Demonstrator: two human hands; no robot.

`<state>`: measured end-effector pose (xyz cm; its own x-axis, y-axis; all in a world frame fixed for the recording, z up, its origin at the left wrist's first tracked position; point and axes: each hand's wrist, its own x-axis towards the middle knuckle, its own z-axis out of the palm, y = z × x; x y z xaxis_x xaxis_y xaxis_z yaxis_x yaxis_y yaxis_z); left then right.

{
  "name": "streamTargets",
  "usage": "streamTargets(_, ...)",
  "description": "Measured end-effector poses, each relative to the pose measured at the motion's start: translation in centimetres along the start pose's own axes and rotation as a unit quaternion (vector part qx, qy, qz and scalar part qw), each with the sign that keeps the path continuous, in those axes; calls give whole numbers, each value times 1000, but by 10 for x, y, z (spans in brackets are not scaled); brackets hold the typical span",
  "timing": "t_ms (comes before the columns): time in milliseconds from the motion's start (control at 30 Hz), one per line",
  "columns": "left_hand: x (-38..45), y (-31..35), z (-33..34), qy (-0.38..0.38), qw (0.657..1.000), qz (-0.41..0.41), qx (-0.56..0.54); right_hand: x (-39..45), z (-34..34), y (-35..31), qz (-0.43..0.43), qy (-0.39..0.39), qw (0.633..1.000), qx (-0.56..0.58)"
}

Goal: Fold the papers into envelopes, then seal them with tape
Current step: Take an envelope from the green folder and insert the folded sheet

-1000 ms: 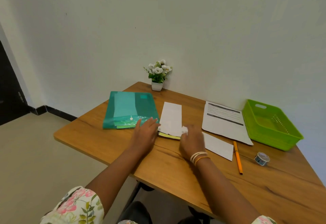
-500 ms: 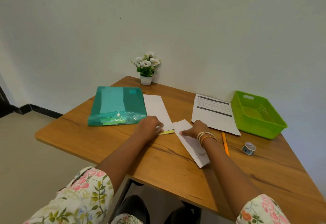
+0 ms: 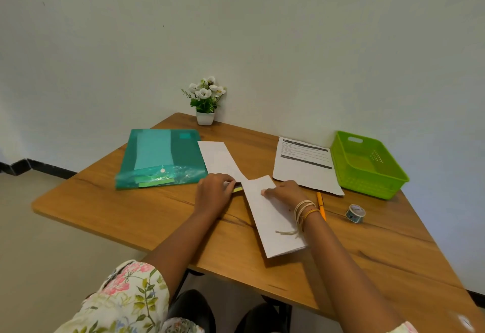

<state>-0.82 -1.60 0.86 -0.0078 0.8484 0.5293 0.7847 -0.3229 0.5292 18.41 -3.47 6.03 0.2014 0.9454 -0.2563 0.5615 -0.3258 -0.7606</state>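
My right hand (image 3: 284, 193) presses down on the far end of a folded white paper (image 3: 270, 217), fingers laid flat on it and pointing left. That paper is a long narrow strip lying near the middle of the tabletop (image 3: 147, 217); its long axis runs from my hand back toward the near edge, slanting a little to the right, and its near short end stops just short of that edge. My left hand (image 3: 214, 196) has its fingers curled on the near end of a second folded paper (image 3: 219, 158), gripping it where a yellow slip (image 3: 238, 189) peeks out beneath. This second strip points the other way, its long axis running from my fingers toward the far edge and leaning left. The two strips meet between my hands.

Just left of the second strip lies a green plastic folder (image 3: 160, 157), touching its edge. A small potted plant (image 3: 206, 101) stands at the far corner against the wall. To the right, a printed sheet (image 3: 304, 164) lies flat beside a green basket (image 3: 367, 164) at the right edge. An orange pencil (image 3: 320, 205) lies just beyond my right wrist, partly hidden by it, and a roll of tape (image 3: 355, 213) sits farther right, apart from the papers.
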Motion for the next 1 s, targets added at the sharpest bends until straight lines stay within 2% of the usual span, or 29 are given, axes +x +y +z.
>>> streamTargets(167,2,-4,1,-10,996,-53,-64,-4,7,-2,13,-14,999,-39)
streamTargets(400,1,-2,3,-45,997,-27,-59,-6,24,-14,33,-30,996,-83)
streamTargets(733,4,-10,3,-31,991,-63,-118,-10,38,-22,77,-85,993,-25)
streamTargets(900,4,-11,5,-19,988,-82,-130,-7,34,-18,55,8,998,29)
streamTargets(1000,3,-11,5,-16,987,-84,-135,-9,32,-21,71,-7,997,33)
